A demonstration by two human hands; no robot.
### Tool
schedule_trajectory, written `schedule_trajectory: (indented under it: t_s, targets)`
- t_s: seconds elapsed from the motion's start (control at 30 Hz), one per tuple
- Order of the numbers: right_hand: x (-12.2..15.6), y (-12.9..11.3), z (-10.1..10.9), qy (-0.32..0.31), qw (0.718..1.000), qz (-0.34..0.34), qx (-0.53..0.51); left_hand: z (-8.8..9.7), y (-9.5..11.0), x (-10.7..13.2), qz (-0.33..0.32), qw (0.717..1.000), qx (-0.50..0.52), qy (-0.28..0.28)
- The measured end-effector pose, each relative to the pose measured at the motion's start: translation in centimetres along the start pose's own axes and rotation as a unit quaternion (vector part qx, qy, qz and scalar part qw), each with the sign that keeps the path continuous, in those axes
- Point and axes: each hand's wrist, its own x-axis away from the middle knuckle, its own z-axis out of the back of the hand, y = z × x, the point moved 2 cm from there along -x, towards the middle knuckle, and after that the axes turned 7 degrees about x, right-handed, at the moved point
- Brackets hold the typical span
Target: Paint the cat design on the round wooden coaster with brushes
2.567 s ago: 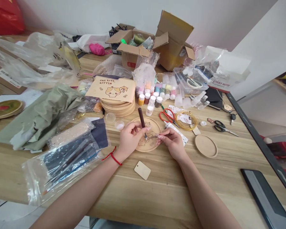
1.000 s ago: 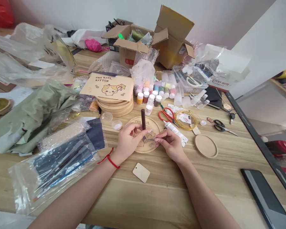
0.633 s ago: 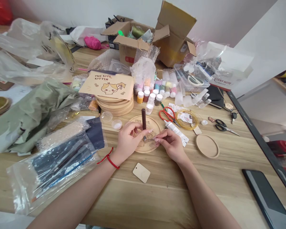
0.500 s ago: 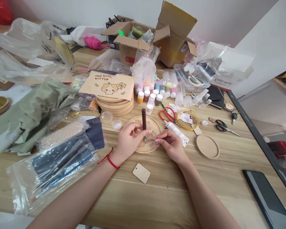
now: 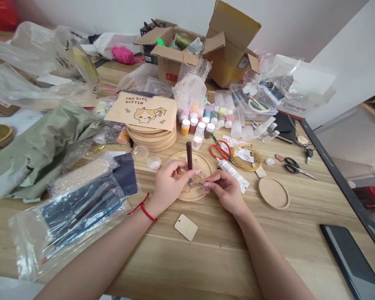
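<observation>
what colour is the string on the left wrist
Red; the thin string bracelet shows best in the head view.

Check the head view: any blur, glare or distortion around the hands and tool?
Head view: soft even light, faint shadows under the left hand and right hand; dark-handled tool sharp; the thin piece pinched by the right hand too small to identify; sheen on the clear plastic bags; wide-angle stretch lengthens the forearms.
</observation>
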Motion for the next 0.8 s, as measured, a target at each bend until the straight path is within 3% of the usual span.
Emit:
schedule_trajectory:
  t_s: [0.8]
  targets:
    - [-0.01,0.16,0.05,-0.013,1.000,0.019,-0.006,0.02,0.03,0.02,-0.012,1.000,-0.003,0.000]
